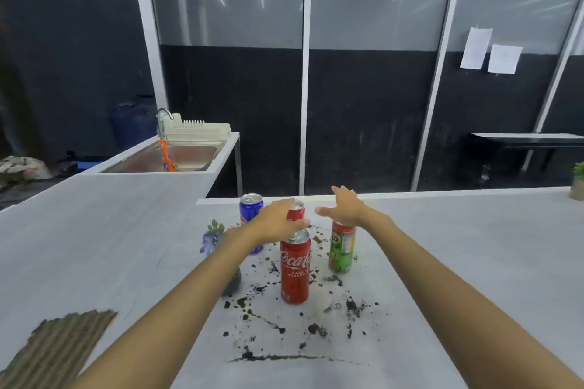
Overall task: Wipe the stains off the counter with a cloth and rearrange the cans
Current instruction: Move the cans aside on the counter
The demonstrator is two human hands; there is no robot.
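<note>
Several cans stand upright on the grey counter [442,256] among dark stains [252,313]. A tall red cola can [295,268] is nearest to me. A green can [342,248] stands to its right, a blue can [251,207] at the back left, and a smaller red can [296,212] behind the tall one. My left hand [275,224] reaches over between the blue can and the small red can, fingers spread, holding nothing. My right hand [343,207] hovers open above the green can, apart from it.
A small pot with a purple flower [212,238] sits under my left forearm. A brownish ribbed cloth [53,347] lies at the counter's near left. A sink [186,156] with a drying rack is at the back left. A plant pot [578,186] stands at the far right edge.
</note>
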